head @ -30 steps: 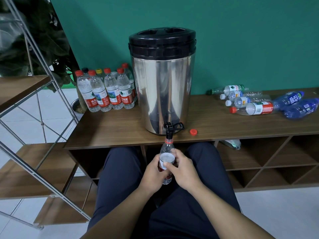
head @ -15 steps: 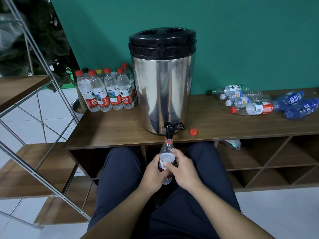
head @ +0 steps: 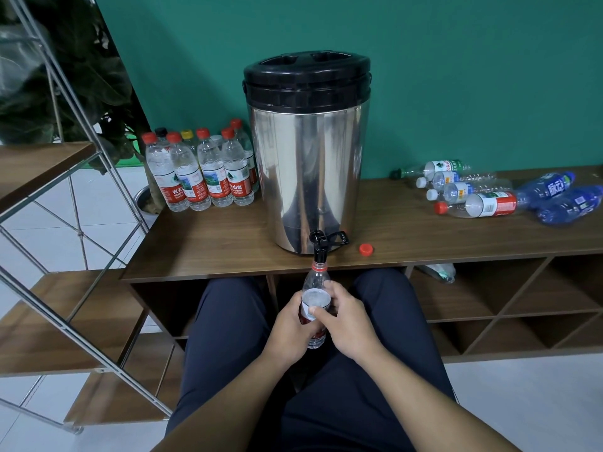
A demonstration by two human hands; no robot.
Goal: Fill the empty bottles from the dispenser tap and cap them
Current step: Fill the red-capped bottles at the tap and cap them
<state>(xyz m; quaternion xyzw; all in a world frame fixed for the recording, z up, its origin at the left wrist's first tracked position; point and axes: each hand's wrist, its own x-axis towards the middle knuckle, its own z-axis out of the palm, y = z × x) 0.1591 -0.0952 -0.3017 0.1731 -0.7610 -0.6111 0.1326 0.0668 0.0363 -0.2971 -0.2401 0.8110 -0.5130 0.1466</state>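
Clear bottle (head: 314, 300) upright, mouth under dispenser tap (head: 320, 245), left hand (head: 289, 331) and right hand (head: 346, 321) both wrapped round its body, red cap (head: 366, 249) loose on tabletop (head: 208, 243)

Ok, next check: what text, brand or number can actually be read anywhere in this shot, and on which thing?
"农夫" and "NONGFU SPRING": red label of the front-left standing bottle.
"夫山泉": red label of the standing bottle nearest the dispenser.
Lying bottles: print too small.
Blue bottle: white characters, blurred.
Held bottle in left hand and right hand: label unreadable.
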